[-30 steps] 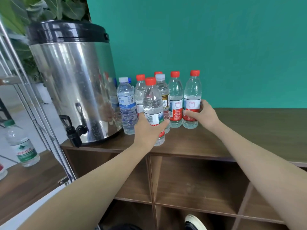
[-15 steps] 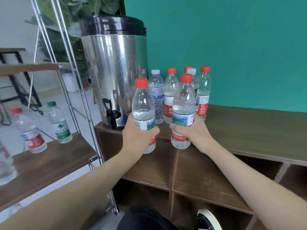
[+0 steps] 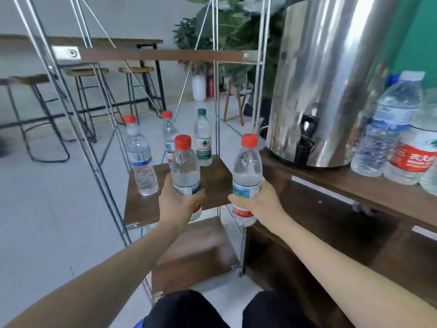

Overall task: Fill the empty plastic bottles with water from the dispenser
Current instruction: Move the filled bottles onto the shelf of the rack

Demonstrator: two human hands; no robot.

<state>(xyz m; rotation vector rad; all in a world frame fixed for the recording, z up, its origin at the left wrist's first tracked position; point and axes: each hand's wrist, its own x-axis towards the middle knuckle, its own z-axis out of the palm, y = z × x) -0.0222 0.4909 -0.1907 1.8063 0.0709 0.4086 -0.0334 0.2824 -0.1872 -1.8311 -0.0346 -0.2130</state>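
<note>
Two capped bottles, left bottle and right bottle, are being carried, fingers wrapped round each, seemingly toward the shelf at 11 o'clock; setting down is being called for next.

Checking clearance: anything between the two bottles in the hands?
Nothing at their level, head view. The left-hand bottle and right-hand bottle stand apart; through the gap only the wooden shelf shows, behind and below them.

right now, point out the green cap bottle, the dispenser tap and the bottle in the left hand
green cap bottle (image 3: 203,140): head view, on its label
dispenser tap (image 3: 305,136): head view, on the black spout
bottle in the left hand (image 3: 185,168): head view, on its clear body
</note>
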